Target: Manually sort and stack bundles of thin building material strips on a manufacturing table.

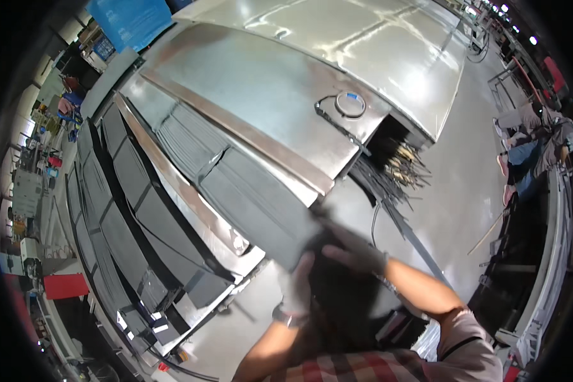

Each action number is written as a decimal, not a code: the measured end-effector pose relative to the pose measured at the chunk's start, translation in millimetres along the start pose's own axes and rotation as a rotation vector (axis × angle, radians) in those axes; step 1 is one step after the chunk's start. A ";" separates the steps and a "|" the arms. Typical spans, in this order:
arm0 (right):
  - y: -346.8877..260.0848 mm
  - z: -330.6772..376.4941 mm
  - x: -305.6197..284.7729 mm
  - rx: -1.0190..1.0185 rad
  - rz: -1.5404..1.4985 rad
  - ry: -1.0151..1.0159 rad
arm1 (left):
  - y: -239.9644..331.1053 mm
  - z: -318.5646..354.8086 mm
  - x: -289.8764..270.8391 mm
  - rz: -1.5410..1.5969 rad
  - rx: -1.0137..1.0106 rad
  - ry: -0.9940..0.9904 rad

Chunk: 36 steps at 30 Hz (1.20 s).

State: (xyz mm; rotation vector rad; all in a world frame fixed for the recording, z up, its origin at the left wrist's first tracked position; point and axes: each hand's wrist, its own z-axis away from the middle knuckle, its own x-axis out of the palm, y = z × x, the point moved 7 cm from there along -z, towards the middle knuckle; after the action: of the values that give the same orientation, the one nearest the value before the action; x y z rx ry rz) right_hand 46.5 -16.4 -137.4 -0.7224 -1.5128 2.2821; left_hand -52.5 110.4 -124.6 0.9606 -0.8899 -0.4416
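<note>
Both hands (325, 267) grip dark stack (261, 204) (blue sign (132, 20) top-left).

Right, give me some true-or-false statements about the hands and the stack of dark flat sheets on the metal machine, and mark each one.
1. Both hands, the left hand and the right hand, wear light grey gloves. True.
2. The hands are at the near end of a stack of dark flat sheets. True.
3. The big shiny metal machine cover is painted red. False: bare silvery metal.
4. Nobody else is in view. False: another person is at the right edge.
</note>
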 end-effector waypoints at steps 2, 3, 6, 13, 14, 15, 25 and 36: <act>3.6 3.8 -1.1 0.039 -0.007 -0.004 | -41.1 -8.8 -16.9 -0.139 -0.294 -0.044; 7.8 1.4 2.2 -0.001 0.105 -0.019 | -28.3 -8.7 -9.5 -0.132 -0.219 -0.054; 6.2 -7.7 -4.3 0.110 -0.078 -0.071 | -28.5 -21.3 -19.9 -0.371 -0.035 0.185; 36.6 -31.8 -6.2 -0.096 0.060 0.112 | -37.2 -17.7 -34.2 -0.525 0.074 0.273; 32.4 -41.1 -5.2 -0.114 0.063 0.129 | -36.8 -22.6 -39.7 -0.590 0.029 0.265; 29.0 -44.7 -6.6 -0.117 0.061 0.128 | -33.4 -27.4 -44.8 -0.592 0.031 0.266; 34.8 -44.0 6.6 -0.016 -0.198 -0.061 | -42.3 -27.2 -30.9 -0.130 -0.137 0.073; 12.1 -23.4 -4.8 0.050 -0.028 -0.065 | -35.0 -16.2 -14.5 0.010 -0.142 0.108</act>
State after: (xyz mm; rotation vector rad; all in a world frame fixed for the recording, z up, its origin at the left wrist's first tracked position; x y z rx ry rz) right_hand 63.9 -5.8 -154.8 -0.6158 -1.4785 2.3347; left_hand -46.0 110.2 -165.3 0.8416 -0.7553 -0.4350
